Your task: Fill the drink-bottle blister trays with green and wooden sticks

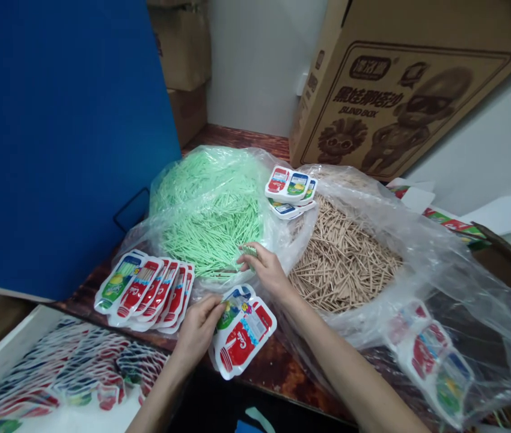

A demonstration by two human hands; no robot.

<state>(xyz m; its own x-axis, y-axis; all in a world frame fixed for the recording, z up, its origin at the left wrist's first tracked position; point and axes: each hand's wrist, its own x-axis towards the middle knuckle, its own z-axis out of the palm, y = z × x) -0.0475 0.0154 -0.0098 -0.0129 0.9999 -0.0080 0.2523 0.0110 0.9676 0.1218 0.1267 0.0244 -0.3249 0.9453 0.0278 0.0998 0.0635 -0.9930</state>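
My left hand (200,323) pinches the upper left edge of a bottle-shaped pouch (249,334), printed with a red cola bottle and a green one. Above it, my right hand (265,269) is closed on a small bunch of thin green sticks (249,251). Just beyond is a clear plastic bag heaped with loose green sticks (214,222). To the right, another clear bag holds brown sticks (345,258). A fanned row of similar pouches (160,294) lies left of my left hand; the front one shows green sticks inside.
More pouches (289,186) rest between the two bags, and others (431,355) lie under clear plastic at right. A white box (48,325) full of stacked pouches stands lower left. A blue panel (66,144) rises at left, a large cardboard box (400,84) behind.
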